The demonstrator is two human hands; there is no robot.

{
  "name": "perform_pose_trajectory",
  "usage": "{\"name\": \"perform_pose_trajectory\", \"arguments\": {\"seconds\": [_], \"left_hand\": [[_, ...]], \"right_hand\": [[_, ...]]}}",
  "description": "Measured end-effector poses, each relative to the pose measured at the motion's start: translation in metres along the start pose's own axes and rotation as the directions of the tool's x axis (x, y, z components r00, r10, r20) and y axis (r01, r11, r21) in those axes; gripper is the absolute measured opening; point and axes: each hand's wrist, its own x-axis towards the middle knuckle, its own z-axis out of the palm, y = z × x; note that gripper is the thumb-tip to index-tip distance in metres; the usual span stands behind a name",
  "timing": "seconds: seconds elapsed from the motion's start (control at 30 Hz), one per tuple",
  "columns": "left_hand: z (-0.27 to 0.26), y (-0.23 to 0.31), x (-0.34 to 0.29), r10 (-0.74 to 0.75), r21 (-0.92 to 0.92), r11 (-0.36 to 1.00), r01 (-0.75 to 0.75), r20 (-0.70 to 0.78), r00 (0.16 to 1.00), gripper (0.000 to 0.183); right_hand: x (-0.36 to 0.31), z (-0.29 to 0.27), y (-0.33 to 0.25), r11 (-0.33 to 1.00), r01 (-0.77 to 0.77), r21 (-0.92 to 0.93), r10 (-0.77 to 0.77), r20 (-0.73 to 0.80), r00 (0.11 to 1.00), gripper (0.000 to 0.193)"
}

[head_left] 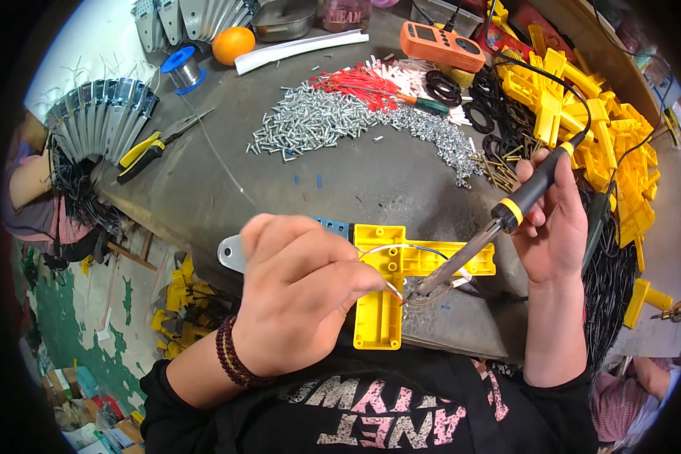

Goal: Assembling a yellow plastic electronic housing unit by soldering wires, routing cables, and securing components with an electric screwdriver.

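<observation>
My right hand [556, 223] grips a soldering iron [518, 203] with a black handle and yellow collar; its metal tip slants down-left onto the wires at the middle of a yellow T-shaped plastic housing [382, 261] at the table's near edge. My left hand [299, 291], with a dark bead bracelet on the wrist, pinches a thin strand of solder wire [392, 290] whose end meets the iron's tip. Thin blue and white wires arc over the housing. A grey metal bracket [231, 252] pokes out from behind my left hand.
On the dark table [333, 185] lie a heap of silver screws [321, 121], red and white wire pieces [363, 79], black rubber rings [443, 87], an orange meter [440, 45], yellow-handled pliers [147, 147], a solder spool [181, 66], an orange [233, 44]. Yellow housings [583, 113] pile at right.
</observation>
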Motion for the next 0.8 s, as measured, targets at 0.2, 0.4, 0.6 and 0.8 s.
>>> {"name": "perform_pose_trajectory", "arguments": {"seconds": [0.2, 0.4, 0.6, 0.8], "left_hand": [[-0.012, -0.04, 0.016, 0.245, 0.28, 0.945, -0.167, -0.27, 0.931, 0.045], [-0.011, -0.044, 0.023, -0.006, 0.079, 0.997, 0.011, -0.057, 0.998, 0.055], [-0.007, -0.038, 0.002, -0.002, -0.009, 1.0, 0.005, 0.296, 0.955, 0.084], [-0.026, -0.028, -0.007, -0.056, -0.126, 0.989, 0.073, 0.133, 0.99, 0.062]], "right_hand": [[-0.001, -0.002, -0.005, 1.0, 0.012, 0.018, -0.012, -0.012, 1.0, 0.032], [0.002, -0.012, -0.015, 0.996, 0.083, 0.031, -0.082, -0.032, 0.996, 0.033], [0.0, -0.029, -0.047, 0.866, 0.494, -0.074, -0.496, -0.009, 0.868, 0.031], [0.083, -0.027, -0.082, 0.329, 0.662, -0.674, -0.665, 0.332, 0.669, 0.031]]}}
